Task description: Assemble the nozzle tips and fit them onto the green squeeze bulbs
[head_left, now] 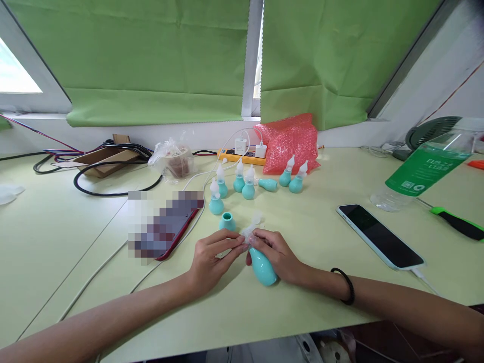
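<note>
A turquoise nasal aspirator bulb (263, 269) lies tilted over the table, its rounded end toward me. My right hand (282, 254) is closed around its neck. With pinched fingertips, my left hand (212, 257) grips the translucent plastic piece (247, 232) at the bulb's top; the fingers partly hide where the two meet. Just beyond the hands is a small translucent tip (257, 218). To its left an open-necked turquoise bulb (227, 221) stands without a nozzle. Several aspirators (248, 189) with clear nozzles stand farther back, and one aspirator (268, 185) lies on its side.
On the left rests a red-edged phone (170, 227), partly pixelated, with white cables nearby. A charging phone (380, 236), green-labelled bottle (423, 169) and green-black handled tool (459, 223) are on the right. Behind stand a power strip (245, 157), pink bubble-wrap bag (291, 143) and wrapped cup (177, 162).
</note>
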The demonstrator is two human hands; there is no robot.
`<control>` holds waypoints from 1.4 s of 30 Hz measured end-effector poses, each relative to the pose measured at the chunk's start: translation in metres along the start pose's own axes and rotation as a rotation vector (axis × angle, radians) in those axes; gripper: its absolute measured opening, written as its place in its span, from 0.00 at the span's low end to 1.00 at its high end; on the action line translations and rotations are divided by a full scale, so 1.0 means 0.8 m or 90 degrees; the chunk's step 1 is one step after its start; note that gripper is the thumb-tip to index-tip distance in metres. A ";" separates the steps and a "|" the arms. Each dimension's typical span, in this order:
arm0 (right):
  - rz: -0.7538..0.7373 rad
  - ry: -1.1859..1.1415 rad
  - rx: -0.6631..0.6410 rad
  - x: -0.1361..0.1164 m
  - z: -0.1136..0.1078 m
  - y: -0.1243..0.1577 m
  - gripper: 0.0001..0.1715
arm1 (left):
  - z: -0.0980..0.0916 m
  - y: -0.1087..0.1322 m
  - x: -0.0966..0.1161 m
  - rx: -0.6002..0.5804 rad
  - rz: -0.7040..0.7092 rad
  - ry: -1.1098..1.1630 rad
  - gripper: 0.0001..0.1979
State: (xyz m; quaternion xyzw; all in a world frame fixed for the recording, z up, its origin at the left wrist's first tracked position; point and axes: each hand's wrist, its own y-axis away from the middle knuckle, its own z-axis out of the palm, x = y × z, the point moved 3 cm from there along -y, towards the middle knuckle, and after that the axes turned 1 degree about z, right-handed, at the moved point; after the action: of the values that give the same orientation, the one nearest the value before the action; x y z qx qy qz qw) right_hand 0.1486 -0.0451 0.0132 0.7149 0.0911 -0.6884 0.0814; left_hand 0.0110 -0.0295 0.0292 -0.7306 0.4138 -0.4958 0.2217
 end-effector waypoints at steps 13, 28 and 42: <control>-0.006 0.023 0.032 0.004 0.000 0.000 0.16 | 0.001 0.005 -0.002 0.005 0.031 -0.043 0.05; -0.118 0.038 0.037 -0.007 -0.005 0.004 0.16 | 0.008 0.007 -0.003 -0.098 -0.200 0.097 0.03; -0.285 0.021 0.208 -0.015 -0.029 -0.004 0.12 | -0.016 -0.063 -0.008 -0.113 0.071 -0.216 0.04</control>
State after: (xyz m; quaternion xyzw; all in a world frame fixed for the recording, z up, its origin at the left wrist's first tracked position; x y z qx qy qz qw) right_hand 0.1701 -0.0366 0.0263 0.6917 0.1359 -0.6832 -0.1904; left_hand 0.0178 0.0051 0.0678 -0.7963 0.4522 -0.3144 0.2503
